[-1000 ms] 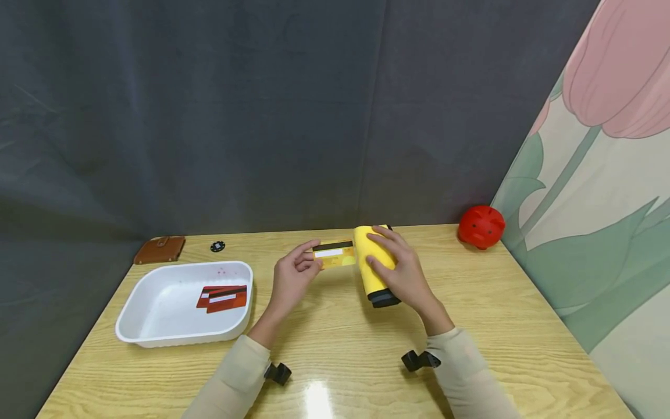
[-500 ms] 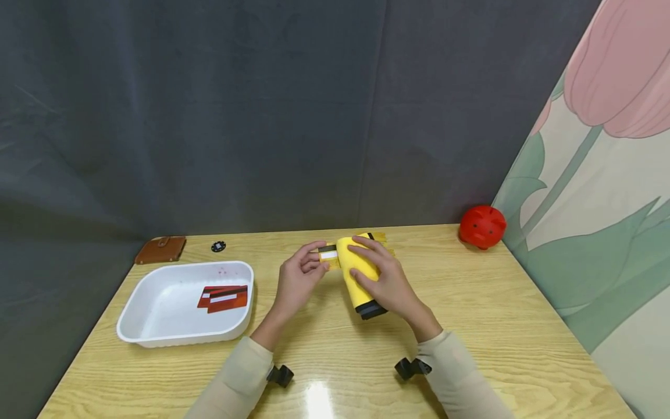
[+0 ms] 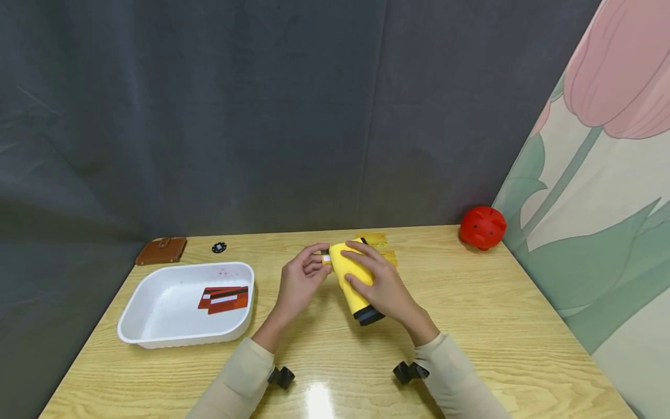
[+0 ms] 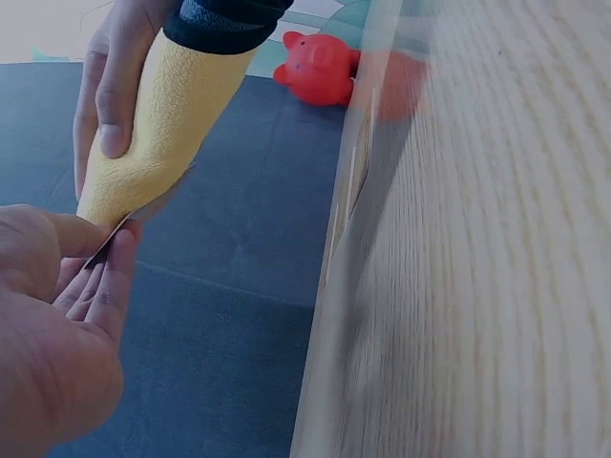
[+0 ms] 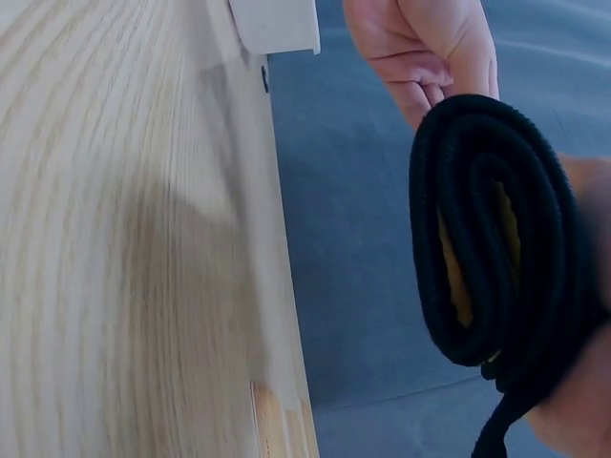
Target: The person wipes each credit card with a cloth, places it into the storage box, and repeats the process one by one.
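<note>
- Dark backdrop cloth (image 3: 251, 116) hangs behind the pale wooden worktop (image 3: 523, 326); a tulip-patterned wall (image 3: 602, 221) borders its right edge.
- Yellow card (image 3: 326, 259): a dark stripe and white panel show at its exposed end; any print is too small to read. It is held above the worktop, toward the far edge, the rest covered by the folded yellow cloth (image 3: 353, 269).
- Left hand (image 3: 300, 279): reaches from the near edge, thumb and fingers pinching the card's end.
- Right hand (image 3: 387, 291): lies over the cloth, fingers spread and bent round it; the cloth's black-trimmed end points toward the near edge.
- Two yellow cards (image 3: 373, 238) lie just beyond, by the far edge.
- Red cards (image 3: 228, 300), striped and white-panelled, overlap in the white tray (image 3: 162, 320) near the left edge.
- Red piggy bank (image 3: 483, 228): far right corner.
</note>
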Demonstrator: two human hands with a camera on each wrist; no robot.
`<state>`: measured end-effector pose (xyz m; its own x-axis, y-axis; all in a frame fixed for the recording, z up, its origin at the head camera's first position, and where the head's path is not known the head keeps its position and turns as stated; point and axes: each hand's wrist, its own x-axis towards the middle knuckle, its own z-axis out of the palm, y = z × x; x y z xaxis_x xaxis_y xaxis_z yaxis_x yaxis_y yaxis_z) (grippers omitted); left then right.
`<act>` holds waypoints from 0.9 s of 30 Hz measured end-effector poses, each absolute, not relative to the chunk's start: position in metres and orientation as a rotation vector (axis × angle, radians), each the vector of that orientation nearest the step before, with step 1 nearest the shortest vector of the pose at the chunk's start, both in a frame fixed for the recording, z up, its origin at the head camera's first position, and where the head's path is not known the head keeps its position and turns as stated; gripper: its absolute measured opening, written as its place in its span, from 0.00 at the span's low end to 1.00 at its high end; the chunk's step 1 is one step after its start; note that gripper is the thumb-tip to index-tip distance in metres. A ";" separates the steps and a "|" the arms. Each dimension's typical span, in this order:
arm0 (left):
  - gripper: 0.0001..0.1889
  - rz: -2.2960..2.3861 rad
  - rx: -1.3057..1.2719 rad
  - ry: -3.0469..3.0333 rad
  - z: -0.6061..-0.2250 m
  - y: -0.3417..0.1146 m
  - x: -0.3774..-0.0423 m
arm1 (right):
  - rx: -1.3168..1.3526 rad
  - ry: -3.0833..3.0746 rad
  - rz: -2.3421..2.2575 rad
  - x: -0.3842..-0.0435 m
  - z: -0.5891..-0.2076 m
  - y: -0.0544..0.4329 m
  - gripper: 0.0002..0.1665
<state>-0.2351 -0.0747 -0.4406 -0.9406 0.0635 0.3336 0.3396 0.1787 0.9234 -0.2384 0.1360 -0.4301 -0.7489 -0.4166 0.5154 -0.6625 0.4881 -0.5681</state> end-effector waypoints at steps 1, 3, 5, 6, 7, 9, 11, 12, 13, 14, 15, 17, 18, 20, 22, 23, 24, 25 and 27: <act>0.23 -1.827 -0.392 -2.237 -0.441 -0.075 -0.235 | 0.899 -2.430 1.122 -0.238 -0.429 0.136 0.28; 0.22 -1.801 -0.401 -2.240 -0.441 -0.074 -0.235 | 0.875 -2.432 1.117 -0.239 -0.428 0.137 0.28; 0.22 -1.784 -0.414 -2.237 -0.440 -0.074 -0.234 | 0.852 -2.431 1.125 -0.239 -0.427 0.139 0.28; 0.22 -1.776 -0.421 -2.235 -0.440 -0.074 -0.233 | 0.843 -2.429 1.133 -0.240 -0.427 0.140 0.28; 0.22 -1.771 -0.427 -2.232 -0.439 -0.073 -0.233 | 0.832 -2.428 1.142 -0.240 -0.427 0.141 0.28; 0.21 -1.773 -0.439 -2.220 -0.438 -0.073 -0.231 | 0.804 -2.429 1.159 -0.242 -0.427 0.144 0.28; 0.21 -1.773 -0.452 -2.206 -0.437 -0.072 -0.231 | 0.779 -2.426 1.179 -0.245 -0.427 0.148 0.28; 0.21 -1.769 -0.452 -2.204 -0.436 -0.071 -0.230 | 0.765 -2.423 1.188 -0.246 -0.427 0.151 0.28; 0.21 -1.765 -0.450 -2.202 -0.436 -0.071 -0.230 | 0.751 -2.422 1.194 -0.248 -0.427 0.153 0.28; 0.21 -1.758 -0.451 -2.202 -0.435 -0.070 -0.229 | 0.733 -2.419 1.194 -0.250 -0.426 0.157 0.28; 0.21 -1.751 -0.453 -2.202 -0.434 -0.070 -0.229 | 0.716 -2.412 1.199 -0.252 -0.426 0.161 0.27; 0.22 -1.730 -0.456 -2.212 -0.431 -0.070 -0.228 | 0.673 -2.400 1.201 -0.255 -0.425 0.169 0.27; 0.22 -1.723 -0.456 -2.217 -0.429 -0.070 -0.228 | 0.649 -2.393 1.197 -0.257 -0.424 0.174 0.26; 0.21 -1.719 -0.463 -2.217 -0.426 -0.071 -0.227 | 0.599 -2.387 1.182 -0.259 -0.422 0.182 0.26; 0.21 -1.712 -0.461 -2.217 -0.422 -0.074 -0.227 | 0.560 -2.379 1.183 -0.261 -0.420 0.190 0.26; 0.21 -1.708 -0.459 -2.216 -0.419 -0.076 -0.227 | 0.546 -2.374 1.183 -0.261 -0.420 0.193 0.26; 0.22 -1.704 -0.457 -2.212 -0.417 -0.079 -0.228 | 0.537 -2.371 1.187 -0.261 -0.419 0.196 0.26; 0.22 -1.693 -0.453 -2.209 -0.414 -0.083 -0.228 | 0.532 -2.368 1.193 -0.262 -0.418 0.198 0.26; 0.22 -1.672 -0.442 -2.198 -0.407 -0.091 -0.229 | 0.534 -2.358 1.207 -0.262 -0.416 0.200 0.26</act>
<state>-0.2285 -0.0914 -0.4071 -0.8926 0.0392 0.4492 0.4433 0.2580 0.8584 -0.2619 0.2004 -0.4162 -0.8304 -0.1383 0.5397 -0.5187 0.5457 -0.6582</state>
